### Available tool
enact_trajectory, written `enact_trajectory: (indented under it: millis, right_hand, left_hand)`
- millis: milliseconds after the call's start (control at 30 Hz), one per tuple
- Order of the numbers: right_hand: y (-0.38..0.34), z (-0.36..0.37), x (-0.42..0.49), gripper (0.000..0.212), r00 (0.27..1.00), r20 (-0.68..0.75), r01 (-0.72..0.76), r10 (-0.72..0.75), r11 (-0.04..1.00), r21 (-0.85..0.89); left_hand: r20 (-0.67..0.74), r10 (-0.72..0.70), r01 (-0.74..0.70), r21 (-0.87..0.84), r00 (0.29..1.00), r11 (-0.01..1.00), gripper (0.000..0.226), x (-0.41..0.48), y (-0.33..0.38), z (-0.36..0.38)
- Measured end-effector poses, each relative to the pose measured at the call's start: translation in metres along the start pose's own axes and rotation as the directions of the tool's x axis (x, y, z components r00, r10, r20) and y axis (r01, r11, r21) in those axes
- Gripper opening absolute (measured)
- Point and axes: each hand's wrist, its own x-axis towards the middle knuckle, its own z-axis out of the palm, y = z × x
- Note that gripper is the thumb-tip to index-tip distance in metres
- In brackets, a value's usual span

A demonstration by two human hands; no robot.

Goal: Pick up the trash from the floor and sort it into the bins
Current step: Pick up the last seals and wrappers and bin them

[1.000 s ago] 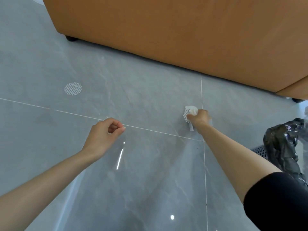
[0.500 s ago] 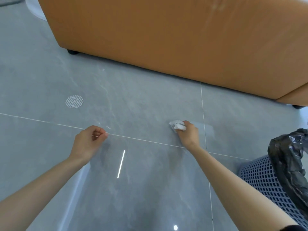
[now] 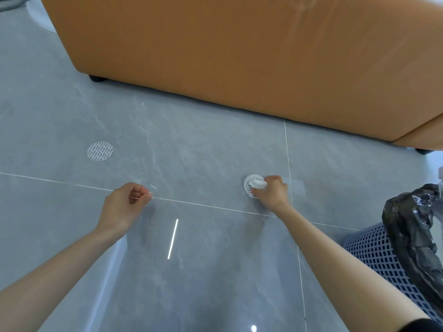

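right hand (image 3: 271, 191) grips white perforated disc (image 3: 248, 188) on floor (image 3: 191, 152); left hand (image 3: 124, 204) curled, contents unclear.

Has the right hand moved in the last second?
Yes. It was over the vertical grout line; now the right hand, holding white trash, lies left of that line.

White perforated disc (image 3: 249, 191), round and thin: being gripped in the right hand (image 3: 272, 194), tilting face-out past the fingers, with a crumpled white wad (image 3: 258, 183) sitting against its upper edge under the thumb. Second perforated disc (image 3: 100, 151), same pattern: lying flat on the floor, well beyond and left of the left hand (image 3: 124, 207). Mesh bin (image 3: 374, 255), blue-grey, black liner (image 3: 412, 226) bunching over its rim: standing just right of the right forearm.
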Motion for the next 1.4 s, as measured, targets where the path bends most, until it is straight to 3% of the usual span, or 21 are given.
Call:
enact_trajectory:
  millis: [67, 133, 233, 333, 433, 533, 633, 733, 867, 1000, 1133, 1300, 1400]
  right_hand:
    - [-0.005, 0.001, 0.003, 0.028, 1.0, -0.002, -0.008, 0.008, 1.0, -0.015]
    - [-0.009, -0.001, 0.003, 0.014, 0.999, 0.027, -0.046, 0.047, 0.999, -0.01]
    - [-0.011, -0.003, 0.001, 0.038, 0.992, 0.078, -0.101, 0.1, 0.995, 0.008]
    - [-0.03, 0.003, -0.012, 0.029, 0.999, 0.042, 0.012, -0.013, 1.0, 0.018]
    - [-0.064, 0.019, -0.035, 0.016, 0.99, -0.002, 0.137, -0.139, 0.975, 0.177]
    - [-0.1, 0.03, -0.055, 0.017, 0.971, -0.004, 0.228, -0.24, 0.918, 0.325]
    - [-0.127, 0.039, -0.062, 0.017, 0.951, 0.004, 0.28, -0.308, 0.868, 0.41]
    - [-0.143, 0.048, -0.061, 0.021, 0.944, 0.013, 0.291, -0.329, 0.851, 0.437]
    - [-0.15, 0.057, -0.058, 0.02, 0.946, 0.031, 0.271, -0.322, 0.844, 0.463]
    - [-0.151, 0.06, -0.06, 0.02, 0.957, 0.048, 0.225, -0.287, 0.835, 0.502]
    - [-0.146, 0.058, -0.065, 0.02, 0.965, 0.064, 0.177, -0.254, 0.813, 0.554]
    - [-0.141, 0.055, -0.072, 0.019, 0.97, 0.103, 0.119, -0.219, 0.803, 0.584]
    - [-0.138, 0.055, -0.074, 0.018, 0.972, 0.125, 0.087, -0.199, 0.799, 0.595]
  left_hand:
    - [0.006, 0.013, -0.014, 0.038, 1.0, 0.999, 0.005, 0.004, -0.002, 0.0]
    - [0.002, 0.018, -0.018, 0.061, 1.0, 0.998, 0.006, 0.011, -0.005, -0.001]
    - [-0.017, 0.014, -0.013, 0.088, 1.0, 0.996, 0.007, 0.021, -0.006, -0.005]
    - [-0.062, -0.029, 0.032, 0.047, 0.998, 0.998, 0.009, 0.031, -0.007, -0.013]
    - [-0.114, -0.146, 0.134, -0.106, 0.983, 0.985, 0.029, 0.044, -0.01, -0.022]
    - [-0.17, -0.253, 0.219, -0.199, 0.952, 0.955, 0.049, 0.063, -0.019, -0.031]
    - [-0.156, -0.244, 0.237, -0.06, 0.957, 0.97, 0.064, 0.083, -0.031, -0.039]
    - [-0.02, -0.233, 0.231, 0.243, 0.972, 0.942, 0.073, 0.102, -0.038, -0.047]
    - [0.082, -0.265, 0.191, 0.496, 0.961, 0.847, 0.062, 0.118, -0.042, -0.051]
    - [0.013, -0.167, 0.132, 0.552, 0.986, 0.823, 0.045, 0.113, -0.048, -0.052]
    - [-0.002, -0.064, 0.058, 0.471, 0.998, 0.88, 0.029, 0.086, -0.051, -0.053]
    - [0.111, -0.138, 0.092, 0.35, 0.984, 0.932, 0.011, 0.053, -0.042, -0.052]
    - [0.16, -0.116, 0.079, 0.223, 0.98, 0.972, 0.016, 0.041, -0.033, -0.05]
